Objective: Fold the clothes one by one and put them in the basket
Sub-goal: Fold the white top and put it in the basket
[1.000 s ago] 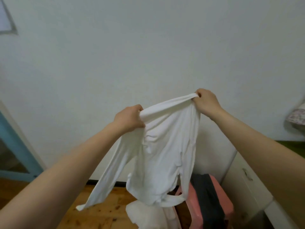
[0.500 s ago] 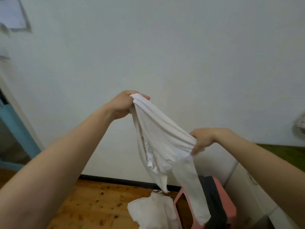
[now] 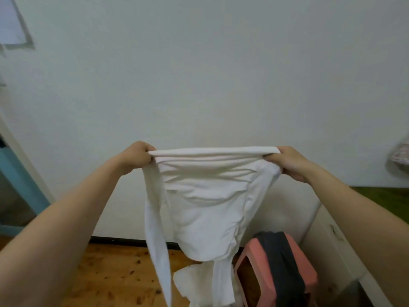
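Both hands are raised in front of a white wall (image 3: 199, 74), well apart from each other. The left hand (image 3: 137, 157) grips one end of the top edge of a white long-sleeved shirt (image 3: 205, 207), and the right hand (image 3: 287, 162) grips the other end; the fingers of both are curled round the cloth. The edge is stretched tight and level between them. The body of the shirt hangs down in the air, wrinkled, with one sleeve (image 3: 157, 251) falling long on the left side.

Below, on the wooden floor (image 3: 110, 273), lies another white cloth (image 3: 190, 282), and the hanging shirt covers a part of it. Just to the right is a pink plastic piece (image 3: 307, 271), a stool or a basket, I cannot tell which. A dark garment (image 3: 281, 262) is draped over it, and the shirt hides its left corner. Further right stands a white cabinet (image 3: 327, 247) with a green top (image 3: 380, 196), partly behind the right forearm. At the far left is a blue door frame (image 3: 20, 180), and a paper (image 3: 11, 21) is fixed high on the wall.
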